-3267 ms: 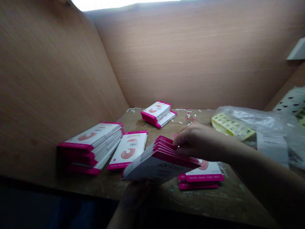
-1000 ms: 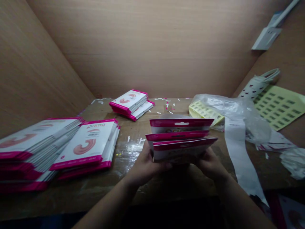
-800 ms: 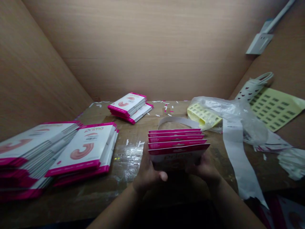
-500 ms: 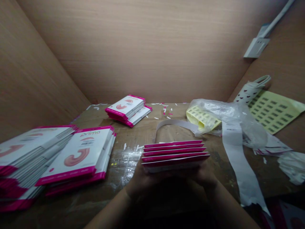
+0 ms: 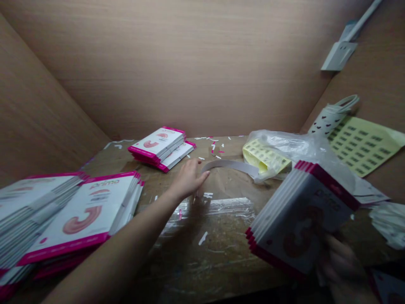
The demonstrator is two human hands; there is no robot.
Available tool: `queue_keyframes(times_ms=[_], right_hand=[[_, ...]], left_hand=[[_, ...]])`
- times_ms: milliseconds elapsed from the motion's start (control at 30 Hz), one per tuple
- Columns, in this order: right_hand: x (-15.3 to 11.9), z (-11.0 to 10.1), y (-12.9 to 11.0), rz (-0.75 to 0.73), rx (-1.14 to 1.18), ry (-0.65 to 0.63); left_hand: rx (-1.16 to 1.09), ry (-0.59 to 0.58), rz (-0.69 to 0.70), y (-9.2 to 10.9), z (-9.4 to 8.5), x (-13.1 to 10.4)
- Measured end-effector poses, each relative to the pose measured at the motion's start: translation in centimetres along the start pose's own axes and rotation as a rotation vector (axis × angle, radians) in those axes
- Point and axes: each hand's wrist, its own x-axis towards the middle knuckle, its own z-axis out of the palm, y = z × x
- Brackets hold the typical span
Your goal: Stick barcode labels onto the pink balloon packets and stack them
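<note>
Paper strip (image 5: 233, 165) extends rightward from the nearer left hand (image 5: 185, 180), its long axis arching crosswise from the fingertips (image 5: 197, 162); whether these pinch it cannot be told. The right hand (image 5: 341, 259), well apart, grips a tilted packet stack (image 5: 294, 230).

Dim light leaves the held packets (image 5: 300, 228) shadowed and slightly blurred, with glare streaking the tabletop (image 5: 228, 259).
</note>
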Motion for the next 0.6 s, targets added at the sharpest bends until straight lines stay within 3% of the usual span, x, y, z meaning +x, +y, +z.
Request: queue_keyframes(times_ms=[100,167,233,367,433,500,600], right_hand=[[1.5,-4.0,-0.4,0.125,0.004,0.111],[1.7,-5.0,-0.7,0.189,0.019,0.108],[1.2,-4.4,-0.9,0.178,0.023,0.089],[-0.4,-1.2,-1.0,0.041,-0.001,0.089],[-0.9,-0.1,-0.9,0.047,0.015,0.104],[-1.0,0.3,-0.7,0.091,0.054,0.130],[-0.7,0.2,-0.6,0.141,0.070,0.150]], left_hand=[[0.154,0.063,-0.194,-2.9,-0.2,1.9],[0.135,0.026,-0.275,-4.0,-0.4,2.6],[0.087,-0.008,-0.342,-4.4,-0.9,3.8],[0.001,-0.152,-0.532,-4.3,-3.1,7.0],[0.013,-0.197,-0.613,-4.5,-4.1,8.1],[0.030,-0.197,-0.645,-4.6,-4.5,8.4],[-0.007,-0.203,-0.590,-3.8,-3.9,7.2]])
